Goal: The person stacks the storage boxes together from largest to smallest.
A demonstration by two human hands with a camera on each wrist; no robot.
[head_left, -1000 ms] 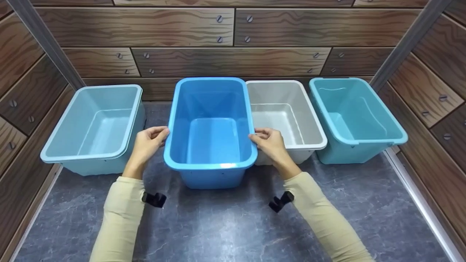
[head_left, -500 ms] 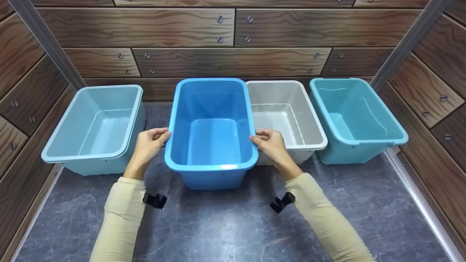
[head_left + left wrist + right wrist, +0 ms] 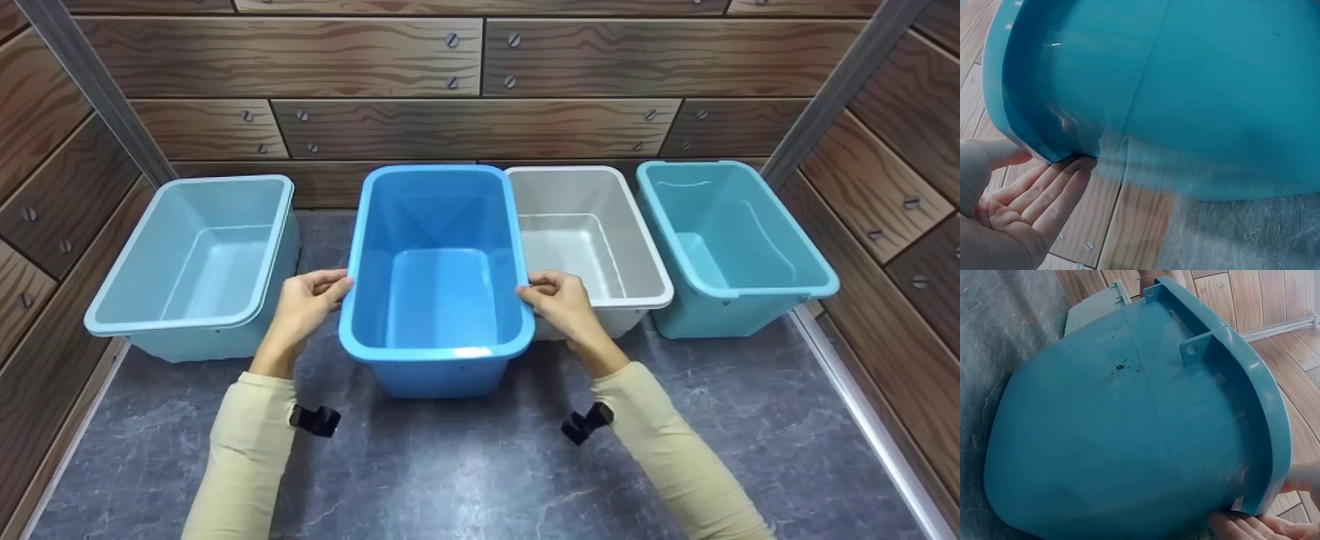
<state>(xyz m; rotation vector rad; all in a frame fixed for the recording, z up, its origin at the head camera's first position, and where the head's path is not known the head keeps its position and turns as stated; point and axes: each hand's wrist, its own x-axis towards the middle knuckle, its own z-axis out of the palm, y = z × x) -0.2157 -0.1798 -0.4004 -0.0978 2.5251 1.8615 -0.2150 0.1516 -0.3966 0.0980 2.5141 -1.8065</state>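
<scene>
A deep blue plastic tub [image 3: 442, 300] stands in the middle of the head view, its open top facing up and nothing inside. My left hand [image 3: 306, 304] pinches its left rim between thumb and fingers. On the opposite side my right hand [image 3: 561, 304] grips the right rim the same way. In the left wrist view the fingers [image 3: 1067, 197] reach under the lip of the tub [image 3: 1196, 84]. The right wrist view has the fingers [image 3: 1252, 526] beneath the rim, beside the tub's outer wall [image 3: 1089, 439], which carries small dark scuffs.
A pale blue tub [image 3: 180, 326] sits left of the blue one. To the right stand a grey-white tub [image 3: 622, 319] and a teal tub [image 3: 712, 319]. Wood-patterned walls [image 3: 480, 127] enclose the dark marbled surface [image 3: 450, 480] on three sides.
The blue tub has shifted slightly toward me, both hands moving with it and keeping their hold on the rim. The other tubs stay where they were.
</scene>
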